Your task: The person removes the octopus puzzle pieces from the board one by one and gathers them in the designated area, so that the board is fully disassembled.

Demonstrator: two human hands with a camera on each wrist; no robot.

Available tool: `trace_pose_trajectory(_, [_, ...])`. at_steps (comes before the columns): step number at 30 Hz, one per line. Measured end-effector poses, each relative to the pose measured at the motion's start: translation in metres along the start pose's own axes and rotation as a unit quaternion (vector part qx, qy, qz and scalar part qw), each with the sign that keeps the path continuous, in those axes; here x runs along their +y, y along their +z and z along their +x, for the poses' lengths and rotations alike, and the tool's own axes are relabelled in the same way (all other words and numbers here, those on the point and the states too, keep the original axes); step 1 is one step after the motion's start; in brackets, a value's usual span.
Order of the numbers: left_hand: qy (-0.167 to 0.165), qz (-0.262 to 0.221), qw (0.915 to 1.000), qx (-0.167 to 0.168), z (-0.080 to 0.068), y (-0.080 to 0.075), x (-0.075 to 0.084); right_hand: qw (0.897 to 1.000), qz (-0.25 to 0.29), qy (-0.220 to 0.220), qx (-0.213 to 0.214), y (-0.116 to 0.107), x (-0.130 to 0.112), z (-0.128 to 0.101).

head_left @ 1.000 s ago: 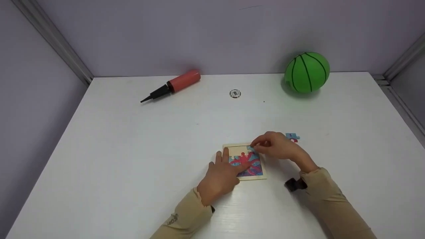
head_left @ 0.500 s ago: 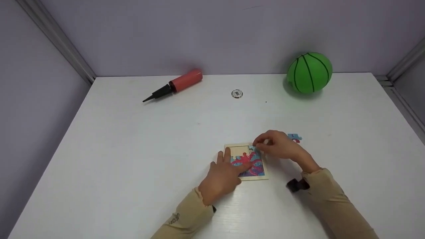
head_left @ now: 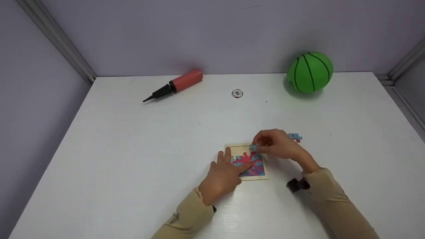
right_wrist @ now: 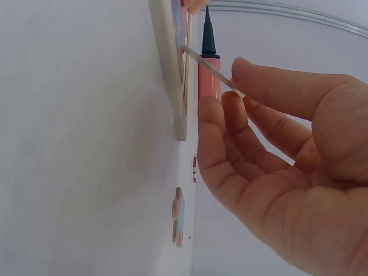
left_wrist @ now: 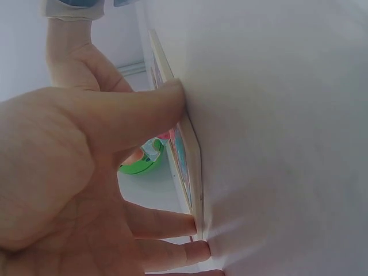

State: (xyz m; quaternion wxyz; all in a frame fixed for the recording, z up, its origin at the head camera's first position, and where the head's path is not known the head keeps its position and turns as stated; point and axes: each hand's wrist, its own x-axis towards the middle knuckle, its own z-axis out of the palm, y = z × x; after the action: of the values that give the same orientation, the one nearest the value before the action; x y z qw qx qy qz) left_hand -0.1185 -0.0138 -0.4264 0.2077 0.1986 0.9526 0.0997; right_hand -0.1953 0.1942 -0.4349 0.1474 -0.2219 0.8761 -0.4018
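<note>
A small wooden puzzle tray (head_left: 236,149) with a red octopus picture lies on the white table. My left hand (head_left: 221,175) rests flat on its left side, fingers straight, pressing it down; the left wrist view shows my fingers (left_wrist: 161,224) against the tray's edge (left_wrist: 192,172). My right hand (head_left: 277,144) pinches a blue puzzle piece (head_left: 254,147) tilted over the tray's upper right corner. In the right wrist view the thin piece (right_wrist: 210,70) slants from my fingertips to the tray (right_wrist: 169,75). Another loose piece (head_left: 295,137) lies just right of my right hand.
A green ball (head_left: 310,72) sits at the back right by the wall. A red and black hand pump (head_left: 174,85) lies at the back left. A small round token (head_left: 237,93) is at the back middle. Walls close the table's far and side edges.
My right hand has tilted the blue piece up at the tray's upper right corner, so it shows more plainly. The left hand has stayed on the tray.
</note>
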Motion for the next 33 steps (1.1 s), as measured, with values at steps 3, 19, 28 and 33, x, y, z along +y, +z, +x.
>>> trace_pose_trajectory(3, [0.003, 0.009, 1.0, 0.002, 0.0, 0.001, 0.0, 1.0, 0.018, -0.001, -0.002, 0.002, 0.001, -0.001])
trace_pose_trajectory(19, [-0.001, 0.018, 0.9998, 0.003, 0.002, 0.002, 0.0, 0.993, 0.107, 0.038, 0.032, -0.017, 0.015, -0.002])
trace_pose_trajectory(28, [-0.002, -0.006, 0.9999, 0.011, 0.001, 0.004, -0.001, 0.985, 0.12, 0.099, 0.079, -0.043, 0.034, -0.01])
trace_pose_trajectory(33, [-0.001, -0.013, 0.9998, 0.015, 0.001, 0.003, -0.001, 0.982, 0.11, 0.121, 0.096, -0.052, 0.042, -0.015])
